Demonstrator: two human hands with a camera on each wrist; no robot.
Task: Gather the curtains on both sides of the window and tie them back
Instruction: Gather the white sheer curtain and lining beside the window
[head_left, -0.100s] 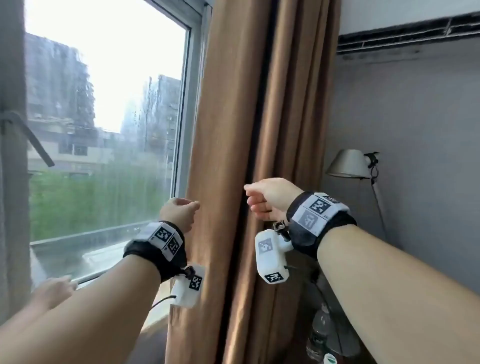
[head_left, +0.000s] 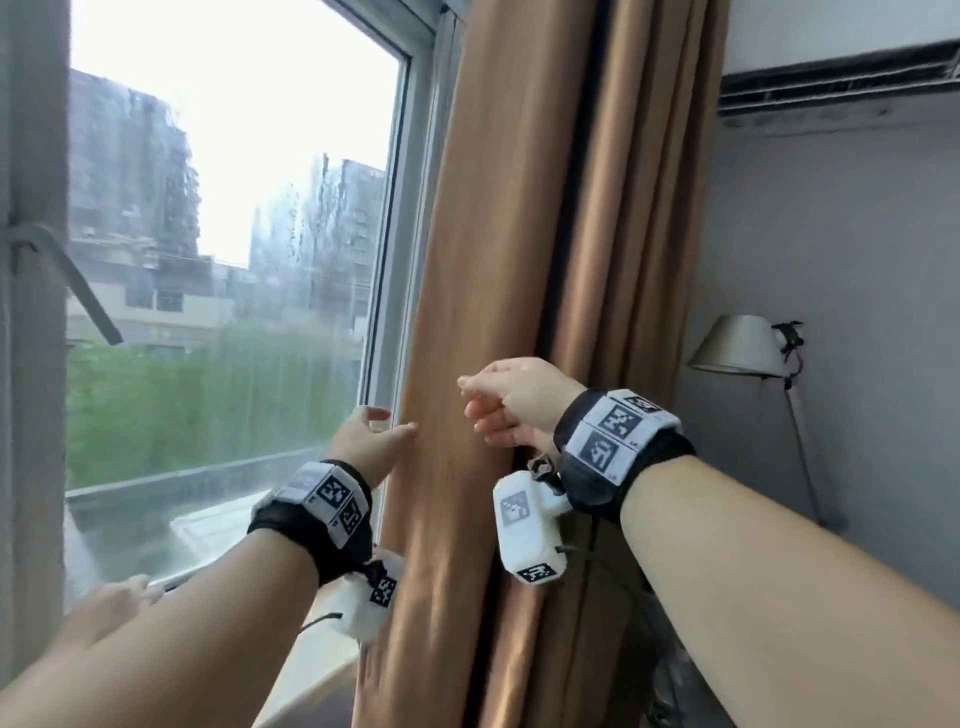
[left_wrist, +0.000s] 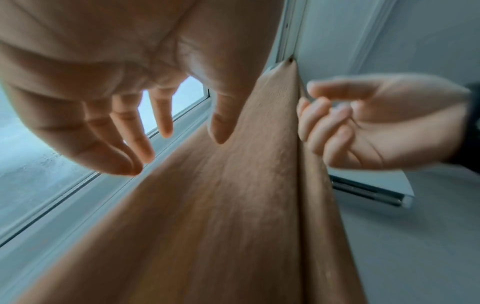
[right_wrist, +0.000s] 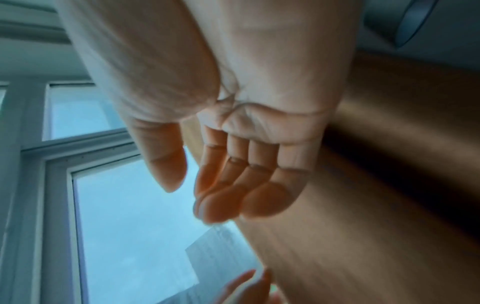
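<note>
The left hand (head_left: 371, 441), fingers spread, sits at the window-side edge of the brown curtain (head_left: 467, 260); the right hand (head_left: 514, 400), loosely curled and empty, hovers before its folds, clear of the left.

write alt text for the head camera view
A person's open left hand and right hand hover at a brown curtain beside a rain-streaked window, gripping nothing. A lamp stands by the grey wall.

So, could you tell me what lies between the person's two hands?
The tan fabric curtain hangs between left hand and right hand, clearest in the head view.
</note>
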